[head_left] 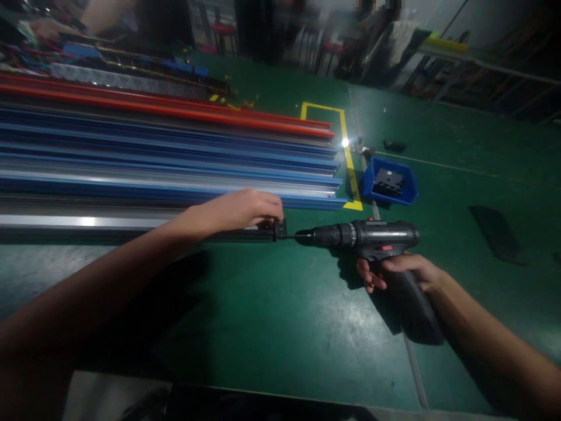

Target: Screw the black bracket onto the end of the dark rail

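Note:
My right hand [397,272] is wrapped around the grip of a black cordless drill [381,235], index finger near the trigger. The drill lies level, its long bit [289,236] pointing left and meeting a small black end cap [279,229]. That cap sits at the right end of a grey metal profile [131,221] on the table. My left hand [258,207] is closed over the profile's end, its fingertips pinching the cap from above. The screw, if there is one at the bit's tip, is too small to make out.
Several blue profiles [175,164] and a red one [175,108] lie parallel behind. A blue bin [412,186] holding dark flat parts stands at right, near yellow floor-style tape [350,175]. A dark flat object [497,234] lies farther right. Another person's arm [99,14] shows at upper left.

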Action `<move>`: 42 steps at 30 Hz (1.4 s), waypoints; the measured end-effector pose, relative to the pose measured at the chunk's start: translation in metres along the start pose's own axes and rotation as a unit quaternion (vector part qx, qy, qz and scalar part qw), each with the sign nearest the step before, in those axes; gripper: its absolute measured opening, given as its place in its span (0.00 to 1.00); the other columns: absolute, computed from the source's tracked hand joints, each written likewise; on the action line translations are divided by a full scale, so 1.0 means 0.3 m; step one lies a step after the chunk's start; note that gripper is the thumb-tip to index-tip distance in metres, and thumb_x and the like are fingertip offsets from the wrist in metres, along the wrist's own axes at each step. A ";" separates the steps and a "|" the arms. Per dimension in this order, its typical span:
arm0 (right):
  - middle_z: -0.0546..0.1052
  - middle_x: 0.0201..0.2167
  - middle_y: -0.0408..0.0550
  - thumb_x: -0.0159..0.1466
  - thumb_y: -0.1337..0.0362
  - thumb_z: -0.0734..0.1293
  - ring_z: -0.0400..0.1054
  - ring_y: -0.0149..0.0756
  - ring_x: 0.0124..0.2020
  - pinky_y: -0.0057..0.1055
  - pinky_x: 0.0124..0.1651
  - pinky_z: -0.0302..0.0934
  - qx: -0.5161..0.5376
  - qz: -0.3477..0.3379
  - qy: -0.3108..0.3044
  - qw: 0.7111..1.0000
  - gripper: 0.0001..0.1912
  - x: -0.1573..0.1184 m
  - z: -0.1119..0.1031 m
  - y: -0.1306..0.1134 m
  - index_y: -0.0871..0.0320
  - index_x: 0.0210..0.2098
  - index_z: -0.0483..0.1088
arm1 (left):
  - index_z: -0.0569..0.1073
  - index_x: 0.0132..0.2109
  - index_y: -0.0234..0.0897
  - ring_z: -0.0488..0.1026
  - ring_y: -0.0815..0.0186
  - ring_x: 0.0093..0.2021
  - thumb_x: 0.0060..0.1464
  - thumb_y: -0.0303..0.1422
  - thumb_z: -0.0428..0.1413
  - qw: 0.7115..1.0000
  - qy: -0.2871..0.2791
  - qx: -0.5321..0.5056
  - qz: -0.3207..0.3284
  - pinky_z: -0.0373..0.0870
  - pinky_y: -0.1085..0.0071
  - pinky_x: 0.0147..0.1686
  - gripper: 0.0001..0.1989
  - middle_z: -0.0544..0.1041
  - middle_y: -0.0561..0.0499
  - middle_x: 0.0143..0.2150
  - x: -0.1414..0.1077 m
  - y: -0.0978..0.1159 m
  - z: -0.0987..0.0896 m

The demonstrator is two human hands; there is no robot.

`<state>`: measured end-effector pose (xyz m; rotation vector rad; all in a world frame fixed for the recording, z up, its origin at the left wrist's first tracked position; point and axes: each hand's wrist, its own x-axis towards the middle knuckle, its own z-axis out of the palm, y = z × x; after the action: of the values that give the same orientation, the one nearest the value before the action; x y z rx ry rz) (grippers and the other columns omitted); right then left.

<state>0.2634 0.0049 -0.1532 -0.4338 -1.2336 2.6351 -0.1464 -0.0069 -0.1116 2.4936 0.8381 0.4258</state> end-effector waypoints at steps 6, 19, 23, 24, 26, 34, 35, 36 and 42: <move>0.79 0.44 0.59 0.69 0.65 0.68 0.76 0.35 0.37 0.39 0.53 0.74 0.016 0.003 -0.003 1.000 0.18 -0.005 -0.010 0.007 0.72 0.53 0.76 | 0.80 0.42 0.38 0.76 0.69 0.42 0.67 0.24 0.51 1.000 -0.004 -0.008 -0.006 0.68 0.75 0.44 0.12 0.80 0.49 0.44 -0.004 0.002 -0.001; 0.80 0.45 0.58 0.67 0.68 0.69 0.77 0.34 0.39 0.37 0.54 0.73 0.022 0.008 0.008 1.000 0.17 -0.009 -0.006 0.006 0.71 0.53 0.76 | 0.79 0.44 0.38 0.77 0.68 0.43 0.67 0.24 0.51 1.000 0.000 0.015 0.004 0.68 0.74 0.45 0.12 0.79 0.49 0.45 -0.007 -0.018 0.008; 0.80 0.44 0.57 0.67 0.69 0.68 0.77 0.33 0.38 0.39 0.55 0.73 0.024 0.012 0.009 1.000 0.17 -0.014 -0.014 0.011 0.71 0.53 0.76 | 0.79 0.44 0.37 0.77 0.68 0.43 0.67 0.24 0.52 1.000 0.007 0.021 0.015 0.69 0.74 0.45 0.11 0.80 0.48 0.44 -0.003 -0.028 0.012; 0.80 0.44 0.57 0.67 0.69 0.69 0.77 0.33 0.38 0.39 0.55 0.73 0.023 0.012 0.010 1.000 0.17 -0.014 -0.014 0.010 0.71 0.53 0.77 | 0.79 0.44 0.37 0.77 0.68 0.43 0.66 0.23 0.52 1.000 0.008 0.023 0.018 0.69 0.74 0.45 0.11 0.80 0.48 0.44 -0.002 -0.029 0.012; 0.81 0.44 0.57 0.66 0.69 0.69 0.76 0.32 0.37 0.38 0.54 0.73 0.020 0.013 0.013 1.000 0.17 -0.013 -0.010 0.006 0.71 0.52 0.77 | 0.80 0.43 0.37 0.78 0.68 0.42 0.65 0.23 0.52 0.999 0.009 0.030 0.022 0.69 0.74 0.44 0.11 0.80 0.48 0.43 0.000 -0.028 0.011; 0.79 0.36 0.52 0.66 0.69 0.69 0.75 0.30 0.34 0.34 0.51 0.73 0.014 0.020 0.021 0.999 0.15 -0.008 0.009 -0.002 0.71 0.49 0.78 | 0.80 0.43 0.37 0.78 0.68 0.41 0.65 0.23 0.52 0.999 0.013 0.036 0.033 0.70 0.74 0.43 0.12 0.81 0.48 0.43 0.005 -0.027 0.010; 0.79 0.36 0.52 0.66 0.69 0.68 0.75 0.30 0.33 0.34 0.51 0.73 0.016 0.020 0.021 0.999 0.15 -0.008 0.008 -0.001 0.71 0.50 0.78 | 0.80 0.43 0.37 0.78 0.68 0.41 0.65 0.23 0.52 0.999 0.013 0.038 0.033 0.70 0.74 0.43 0.12 0.81 0.48 0.43 0.005 -0.027 0.010; 0.79 0.37 0.52 0.66 0.70 0.68 0.74 0.29 0.33 0.35 0.51 0.74 0.020 0.018 0.022 0.999 0.15 -0.008 0.006 0.000 0.72 0.50 0.78 | 0.80 0.43 0.37 0.78 0.68 0.41 0.65 0.23 0.52 0.999 0.013 0.040 0.033 0.70 0.75 0.43 0.12 0.81 0.48 0.43 0.005 -0.028 0.010; 0.80 0.39 0.54 0.66 0.71 0.69 0.73 0.27 0.31 0.35 0.50 0.74 0.037 0.029 0.035 0.998 0.14 -0.017 -0.001 0.001 0.71 0.49 0.78 | 0.80 0.43 0.37 0.78 0.68 0.42 0.65 0.23 0.52 0.999 0.015 0.039 0.026 0.70 0.75 0.44 0.11 0.80 0.48 0.43 0.001 -0.029 0.012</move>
<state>0.2683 0.0033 -0.1527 -0.5512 -1.1165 2.6794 -0.1487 -0.0018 -0.1189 2.5913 0.8186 0.4574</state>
